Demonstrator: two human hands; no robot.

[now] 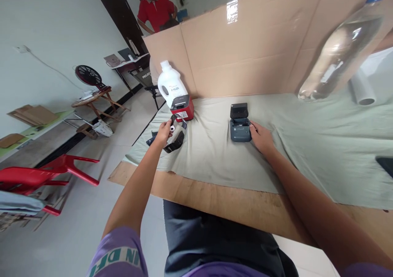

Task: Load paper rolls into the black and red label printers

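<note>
My left hand (163, 132) is raised over the left end of the table, its fingers closed on a small paper roll (172, 127). Just under it lies a black strap-like cover piece (175, 142). My right hand (260, 137) rests on the pale green cloth (307, 146) and touches the right side of a small dark grey label printer (240, 124) whose lid stands open. A second printer, red with a black top (184, 107), sits behind my left hand, beside a white plastic jug (170, 85).
A cardboard wall (245, 51) closes the back of the table. A clear water bottle (340, 51) looms at the upper right near a grey tube (362, 90). Red plastic chairs (39, 176) stand at the left. A person in a red shirt (155, 10) is behind the cardboard.
</note>
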